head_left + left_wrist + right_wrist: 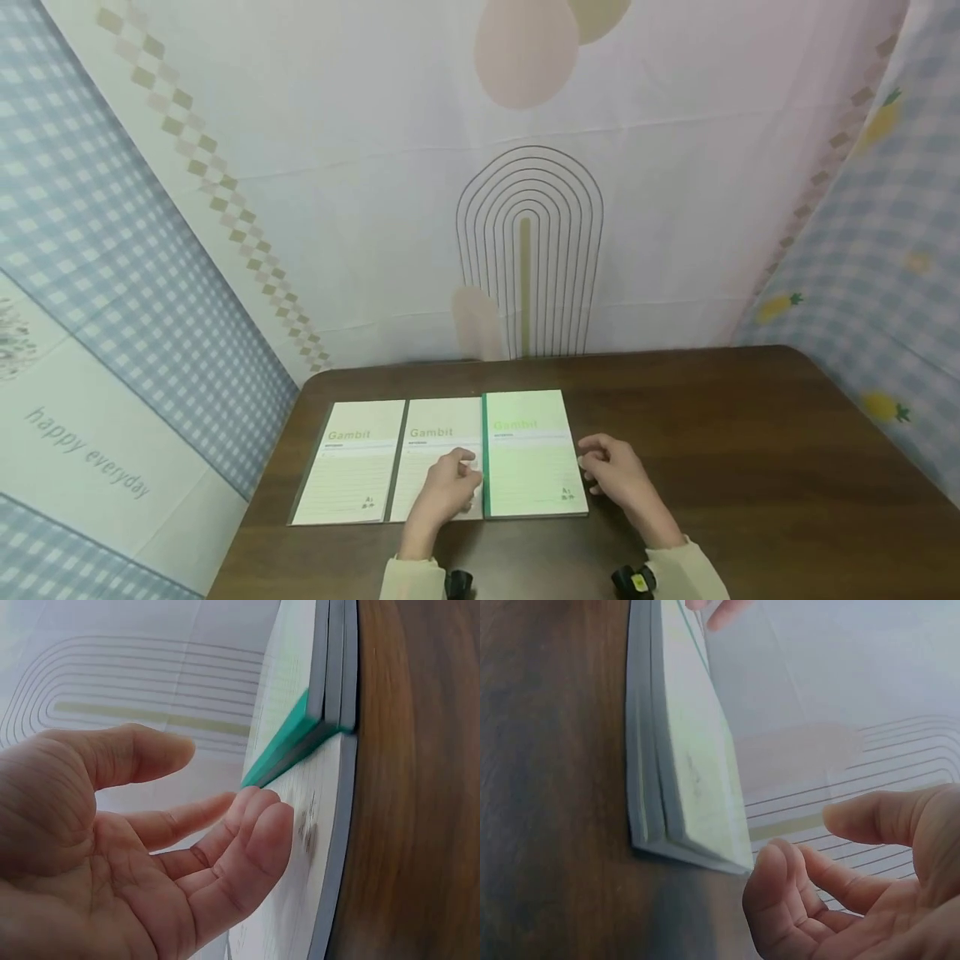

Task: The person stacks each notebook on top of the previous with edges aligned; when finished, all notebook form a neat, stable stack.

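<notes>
A pale printed cloth [375,208] backs the dark brown counter [750,467], with blue checked cloth [97,167] at 2 sides. Toward the counter's left lie 2 dark-spined notebooks [356,479] and, just right of them, a stack topped by a green-spined notebook [528,475]. The left hand [444,492] partly hides the middle cover, the right hand [618,475] is just beside the stack; each grip is loosely curled, holding nothing.
</notes>
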Demonstrator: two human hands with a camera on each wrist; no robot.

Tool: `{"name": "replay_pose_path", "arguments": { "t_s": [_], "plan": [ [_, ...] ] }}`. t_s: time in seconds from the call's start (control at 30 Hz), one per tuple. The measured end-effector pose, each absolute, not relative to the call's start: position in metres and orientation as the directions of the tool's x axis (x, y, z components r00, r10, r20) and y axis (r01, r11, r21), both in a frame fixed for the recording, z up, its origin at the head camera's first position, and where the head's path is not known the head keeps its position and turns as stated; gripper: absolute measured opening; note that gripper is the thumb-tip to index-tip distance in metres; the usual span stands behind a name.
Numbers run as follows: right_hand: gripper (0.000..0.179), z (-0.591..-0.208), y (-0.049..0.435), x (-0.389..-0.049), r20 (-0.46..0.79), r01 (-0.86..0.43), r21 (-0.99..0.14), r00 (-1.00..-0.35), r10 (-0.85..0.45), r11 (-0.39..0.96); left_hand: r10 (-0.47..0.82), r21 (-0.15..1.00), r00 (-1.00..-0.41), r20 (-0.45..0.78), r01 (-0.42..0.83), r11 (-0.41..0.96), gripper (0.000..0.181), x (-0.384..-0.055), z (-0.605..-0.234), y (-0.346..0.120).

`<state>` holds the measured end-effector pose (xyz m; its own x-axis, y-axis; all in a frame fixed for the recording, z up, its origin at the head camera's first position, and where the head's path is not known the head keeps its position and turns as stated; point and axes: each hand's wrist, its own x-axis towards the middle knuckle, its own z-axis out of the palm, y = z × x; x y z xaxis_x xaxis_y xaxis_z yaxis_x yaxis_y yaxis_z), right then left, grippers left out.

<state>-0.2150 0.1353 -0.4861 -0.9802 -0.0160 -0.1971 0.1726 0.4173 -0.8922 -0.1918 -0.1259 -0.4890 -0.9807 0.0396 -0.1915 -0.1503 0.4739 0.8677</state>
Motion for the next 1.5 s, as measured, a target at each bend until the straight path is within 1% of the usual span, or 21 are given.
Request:
{"name": "replay_pose_path", "arguments": {
  "t_s": [0.2,0.4,0.53,0.7,0.87,1.3,1.5],
  "plan": [
    [0.031,-0.482,0.13,-0.214,-0.167,0.145,-0.907,-0.986,-0.023,0.396,0.02,0.869,-0.987,-0.161,-0.132,0.477,0.043,-0.189,-0.488,-0.136],
    [0.029,-0.476,0.119,-0.215,-0.138,0.11,-0.919,-0.989,-0.05,0.379,-0.009,0.884,-0.984,-0.176,-0.162,0.438,0.042,-0.188,-0.487,-0.148],
    [0.028,-0.472,0.109,-0.216,-0.126,0.097,-0.935,-0.99,-0.064,0.34,-0.039,0.891,-0.984,-0.172,-0.172,0.42,0.041,-0.189,-0.485,-0.158],
    [0.026,-0.47,0.097,-0.213,-0.138,0.112,-0.948,-0.988,-0.067,0.297,-0.089,0.88,-0.982,-0.167,-0.189,0.435,0.041,-0.187,-0.484,-0.172],
    [0.027,-0.47,0.086,-0.212,-0.115,0.088,-0.957,-0.99,-0.083,0.276,-0.124,0.881,-0.977,-0.174,-0.211,0.423,0.04,-0.185,-0.484,-0.186],
    [0.028,-0.469,0.051,-0.214,-0.088,0.044,-0.973,-0.978,-0.187,0.225,-0.188,0.867,-0.971,-0.145,-0.216,0.45,0.041,-0.186,-0.48,-0.218],
    [0.029,-0.471,0.039,-0.215,-0.09,0.047,-0.977,-0.976,-0.199,0.209,-0.222,0.861,-0.963,-0.151,-0.239,0.449,0.04,-0.184,-0.479,-0.234]
  ]
}}
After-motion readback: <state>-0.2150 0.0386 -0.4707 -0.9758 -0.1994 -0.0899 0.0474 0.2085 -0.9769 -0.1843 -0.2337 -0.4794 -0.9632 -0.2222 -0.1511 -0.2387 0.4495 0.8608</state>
